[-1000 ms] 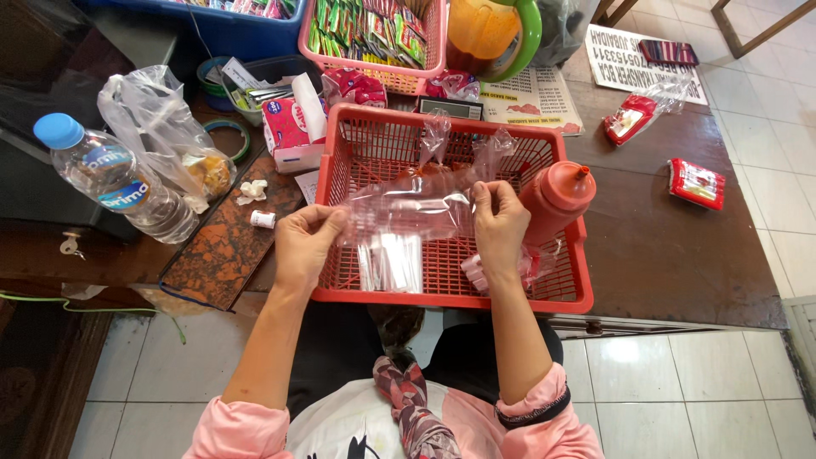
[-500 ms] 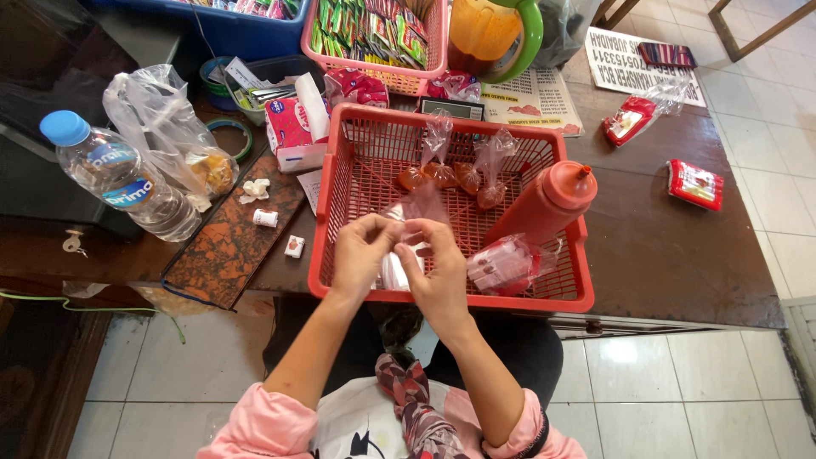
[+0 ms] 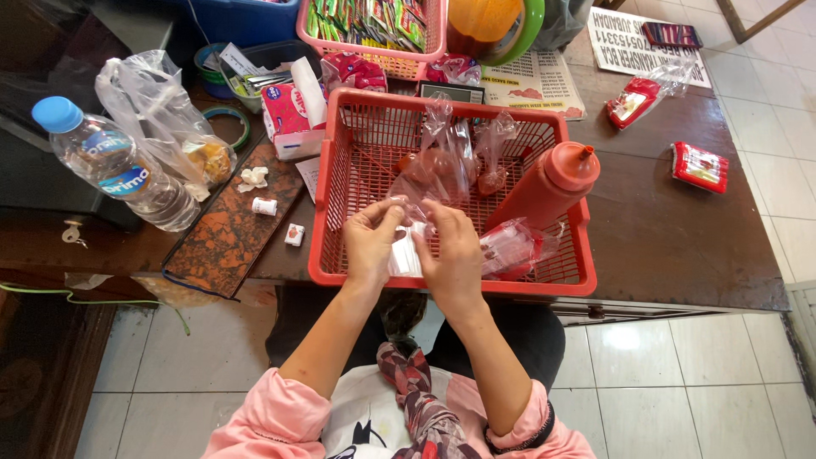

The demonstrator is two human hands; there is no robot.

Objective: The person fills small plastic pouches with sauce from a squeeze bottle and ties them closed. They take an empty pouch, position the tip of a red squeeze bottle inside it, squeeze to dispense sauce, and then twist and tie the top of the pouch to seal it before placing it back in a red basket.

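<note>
Left hand [image 3: 371,242]: over the near part of the red basket [image 3: 348,276], fingers [image 3: 384,223] pressed together, pinching the top edge of a small clear plastic bag [image 3: 406,252].
Right hand [image 3: 452,255]: just beside the left, touching it at the fingertips, fingers bent and pinching the same bag from the 3 o'clock side.
Clear plastic bag: held between both hands, above the basket floor, at 6 o'clock within the basket.
Red squeeze bottle [image 3: 544,189]: leaning in the basket at 3 o'clock of the hands, nozzle pointing to 1 o'clock.
Tied sauce bags [image 3: 455,157]: in the basket at 12 o'clock of the hands.
Water bottle [image 3: 115,166]: lying on the desk [image 3: 671,238], well apart at 9 o'clock.
Red packets [image 3: 699,166]: on the desk at 2 o'clock.
</note>
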